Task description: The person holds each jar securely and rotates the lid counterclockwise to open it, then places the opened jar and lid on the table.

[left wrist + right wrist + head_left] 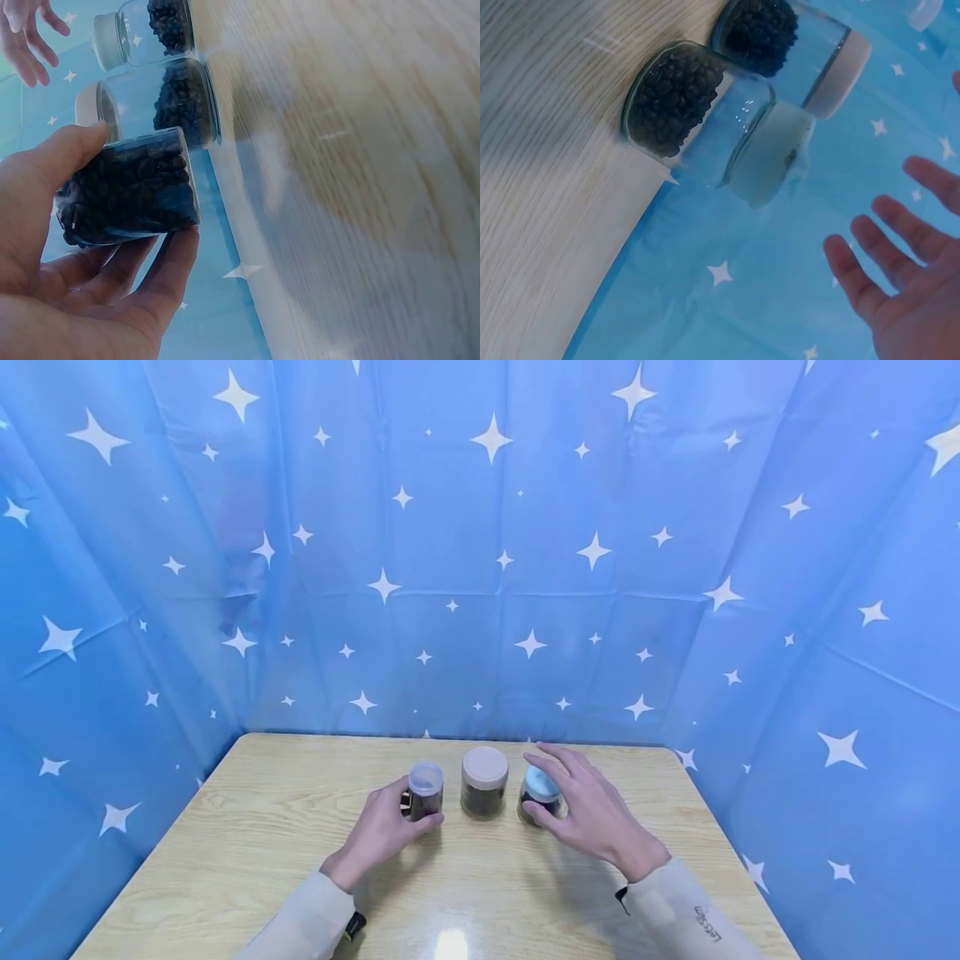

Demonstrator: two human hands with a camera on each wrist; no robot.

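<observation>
My left hand (381, 827) grips a small clear jar (426, 787) with a translucent lid, thumb on one side and fingers on the other. Dark beans fill this jar in the left wrist view, where the beans (135, 187) show through its wall. Beside it stands a larger glass jar (483, 783) with a pale pinkish lid, partly filled with dark beans. Further right is a jar with a light blue lid (542, 783), also part full of beans (673, 101). Around that lid my right hand (596, 810) hovers with fingers spread, apart from the jar in the right wrist view.
All of this is at a light wood-grain table (262, 827), with the jars in a row toward its far edge. A blue curtain (450, 527) with white stars hangs behind the table and along both sides.
</observation>
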